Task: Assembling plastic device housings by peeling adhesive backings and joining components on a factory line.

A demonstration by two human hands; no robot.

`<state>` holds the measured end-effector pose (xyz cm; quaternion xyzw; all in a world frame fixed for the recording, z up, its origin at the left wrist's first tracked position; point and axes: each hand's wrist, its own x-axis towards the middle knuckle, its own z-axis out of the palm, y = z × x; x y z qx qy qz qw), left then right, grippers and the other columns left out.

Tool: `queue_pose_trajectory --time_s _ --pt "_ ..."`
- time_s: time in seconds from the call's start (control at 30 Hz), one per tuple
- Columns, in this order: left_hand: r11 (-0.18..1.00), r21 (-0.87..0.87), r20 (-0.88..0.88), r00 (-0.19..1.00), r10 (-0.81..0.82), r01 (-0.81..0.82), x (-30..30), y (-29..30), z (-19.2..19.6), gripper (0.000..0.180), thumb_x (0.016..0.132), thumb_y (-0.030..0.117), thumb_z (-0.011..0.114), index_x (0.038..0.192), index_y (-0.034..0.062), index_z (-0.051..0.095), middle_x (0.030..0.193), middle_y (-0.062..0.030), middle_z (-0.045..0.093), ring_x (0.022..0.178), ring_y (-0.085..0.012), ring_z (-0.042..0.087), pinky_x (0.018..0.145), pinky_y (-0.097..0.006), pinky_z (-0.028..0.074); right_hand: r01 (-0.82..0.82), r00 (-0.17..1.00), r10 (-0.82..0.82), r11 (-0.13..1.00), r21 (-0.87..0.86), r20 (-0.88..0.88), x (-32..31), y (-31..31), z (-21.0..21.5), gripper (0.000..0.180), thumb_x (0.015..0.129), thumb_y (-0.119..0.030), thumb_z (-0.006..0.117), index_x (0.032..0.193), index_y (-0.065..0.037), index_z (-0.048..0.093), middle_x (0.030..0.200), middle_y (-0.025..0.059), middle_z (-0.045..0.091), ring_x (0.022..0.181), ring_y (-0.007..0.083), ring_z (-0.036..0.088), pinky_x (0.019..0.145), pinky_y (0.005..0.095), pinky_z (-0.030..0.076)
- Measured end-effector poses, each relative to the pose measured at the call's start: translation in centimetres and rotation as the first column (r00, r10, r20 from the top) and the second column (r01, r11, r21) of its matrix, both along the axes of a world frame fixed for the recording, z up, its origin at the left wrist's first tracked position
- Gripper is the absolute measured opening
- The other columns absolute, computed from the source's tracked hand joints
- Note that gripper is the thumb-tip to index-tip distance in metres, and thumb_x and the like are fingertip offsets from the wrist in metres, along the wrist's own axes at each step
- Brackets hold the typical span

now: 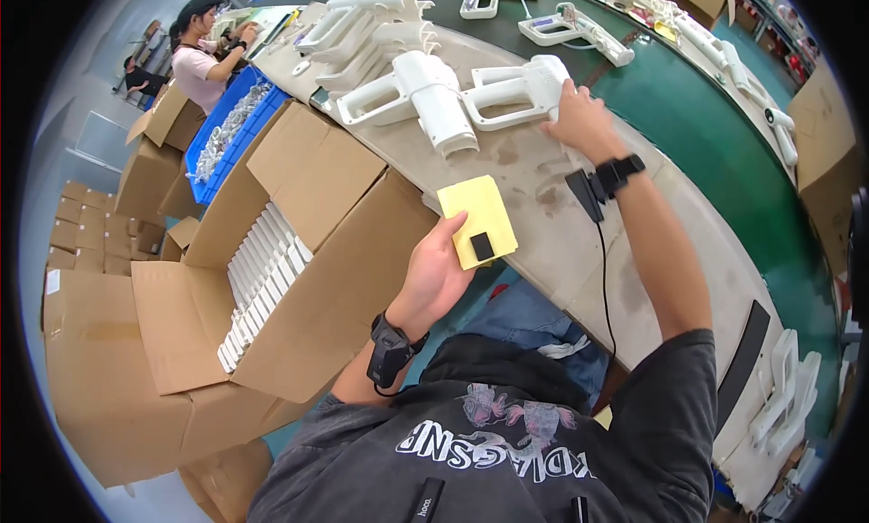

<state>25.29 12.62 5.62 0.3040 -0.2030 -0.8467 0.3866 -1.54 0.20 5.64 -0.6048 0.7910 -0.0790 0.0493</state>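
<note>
My left hand (436, 274) pinches a yellow paper sheet or thin stack (472, 208) between thumb and fingers, over the near edge of the bench. A small black square pad (482, 246) sits on the yellow paper's lower part. Further up, my right hand (584, 123) has its fingers on the right end of a white plastic gun-shaped housing (520, 90) with an open handle loop, which lies on the bench. Touching or nearly touching it on the left is another white housing (433, 93). Both my wrists carry black strapped devices.
A large open cardboard box (339, 310) with white plastic parts (262, 283) stands at the left, below a blue bin (258, 84) of small pieces. Stacked white shells (371, 34) lie on the bench (561, 220). Beyond runs a green conveyor (688, 170); a person (201, 57) works far left.
</note>
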Motion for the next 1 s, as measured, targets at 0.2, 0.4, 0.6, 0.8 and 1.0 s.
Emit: queue_pose_trajectory --time_s 0.2,0.4,0.6,0.8,1.0 --pt "1.0 -0.012 0.016 0.999 -0.029 0.029 -2.5 0.2 -1.5 0.045 0.108 0.021 0.04 0.149 0.0037 0.034 0.141 -0.0094 0.052 0.128 -0.0231 0.053 0.109 -0.041 0.042 -0.409 0.673 0.529 0.848 -0.336 0.517 4.4 14.2 2.7 0.033 0.088 -0.017 0.074 0.117 -0.005 0.063 0.097 0.0092 0.064 0.084 0.023 0.062 0.071 0.0366 0.051" --pt "0.964 -0.257 0.094 0.994 -0.048 0.071 -6.3 1.2 -3.2 0.039 0.108 0.017 0.045 0.144 0.0051 0.04 0.134 -0.0058 0.055 0.124 -0.0172 0.053 0.105 -0.034 0.041 -0.193 0.658 0.441 0.882 -0.43 0.61 5.8 18.7 -0.6 0.034 0.086 -0.007 0.075 0.118 -0.005 0.062 0.094 0.0054 0.061 0.078 0.0152 0.058 0.069 0.0282 0.049" --pt "0.96 -0.254 0.195 0.979 -0.065 0.115 -5.5 1.5 -2.9 0.036 0.104 0.013 0.056 0.137 0.0001 0.052 0.133 -0.0075 0.06 0.119 -0.0146 0.058 0.102 -0.03 0.045 0.001 -0.034 0.243 0.97 -0.243 0.97 2.4 20.0 -1.9 0.027 0.095 -0.006 0.066 0.121 -0.002 0.061 0.098 0.0002 0.061 0.082 0.0079 0.058 0.073 0.0251 0.05" --pt "0.959 -0.227 0.307 0.947 -0.096 0.171 -1.7 0.7 -3.1 0.036 0.1 0.01 0.06 0.134 -0.0021 0.055 0.126 -0.0095 0.065 0.113 -0.0168 0.064 0.097 -0.031 0.051 0.149 0.13 0.209 0.962 -0.227 0.969 -3.7 21.4 -2.7 0.028 0.099 -0.013 0.063 0.123 -0.001 0.061 0.097 -0.0014 0.058 0.083 0.0075 0.057 0.073 0.0231 0.048" --pt "0.865 -0.309 0.3 0.903 -0.306 0.396 2.5 0.9 -6.9 0.019 0.098 0.002 0.042 0.092 0.0044 0.059 0.093 -0.0064 0.061 0.078 -0.0188 0.057 0.067 -0.029 0.047 0.156 0.168 0.094 0.98 -0.12 0.981 -5.4 26.1 -2.8 0.028 0.097 -0.012 0.066 0.122 -0.001 0.062 0.095 -0.0024 0.056 0.083 0.006 0.055 0.073 0.022 0.046"
